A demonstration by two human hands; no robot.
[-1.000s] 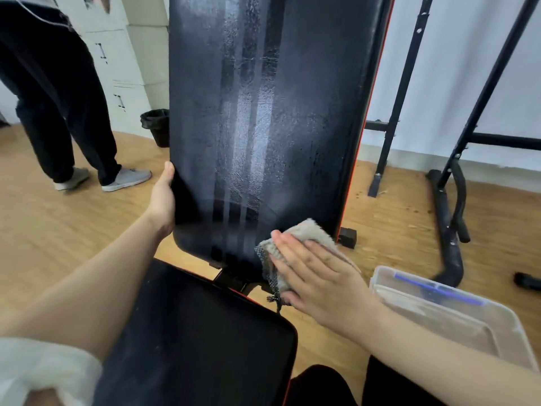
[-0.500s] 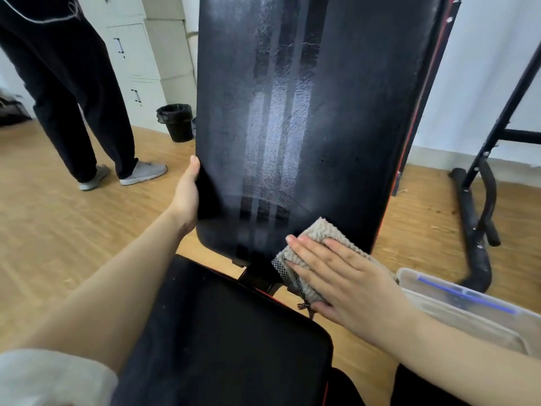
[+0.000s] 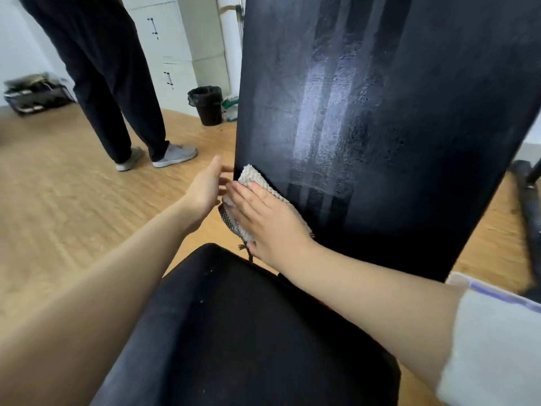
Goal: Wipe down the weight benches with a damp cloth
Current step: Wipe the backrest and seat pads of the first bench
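The black padded backrest (image 3: pixel 380 112) of the weight bench stands raised in front of me, with shiny wet streaks down its middle. Its black seat pad (image 3: pixel 248 332) lies below, near me. A beige cloth (image 3: pixel 251 178) lies flat against the backrest's lower left corner under my right hand (image 3: pixel 269 221), which presses it with straight fingers. My left hand (image 3: pixel 205 191) is at the backrest's left edge with its fingers extended, just beside the cloth; whether it touches the edge is unclear.
A person in black trousers (image 3: pixel 111 83) and grey shoes stands on the wooden floor at the left. A black bin (image 3: pixel 206 105) sits by grey cabinets (image 3: pixel 175 54). A clear plastic tub (image 3: pixel 497 294) is at the right, with a black rack foot (image 3: pixel 527 200) beyond.
My right hand has slid the cloth left across the lower backrest to its left corner. My left hand has loosened from gripping the edge. The camera has swung to the left.
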